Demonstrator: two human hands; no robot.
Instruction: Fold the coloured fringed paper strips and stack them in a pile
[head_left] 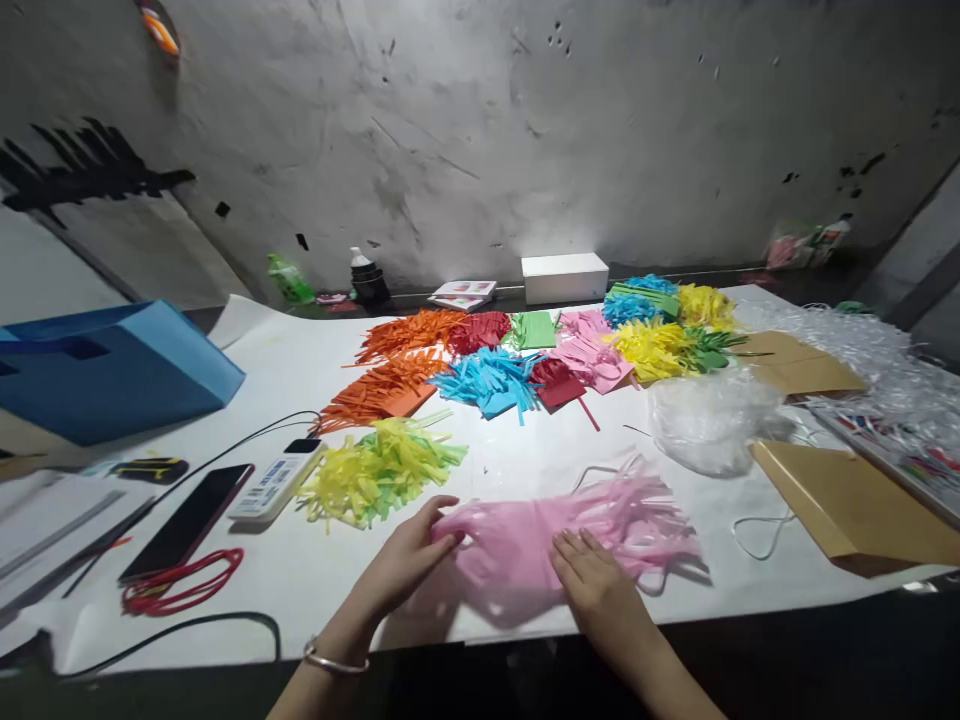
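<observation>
A sheet of thin pink paper (pixel 517 545) with fringed strips at its right end lies at the front of the white-covered table. My left hand (pixel 416 545) is at the sheet's left end, thumb and fingers apart around its edge. Flat on the middle of the sheet rests my right hand (pixel 596 580), beside the fringe. A yellow and green fringed bundle (pixel 382 470) is behind my left hand.
Colourful fringed bundles (pixel 487 380) stretch across the back. On the left are a phone (pixel 187 520), a power bank (pixel 277 480), red cord (pixel 184 582) and a blue box (pixel 120 370). Clear plastic (pixel 709 415) and brown envelopes (pixel 855 505) lie right.
</observation>
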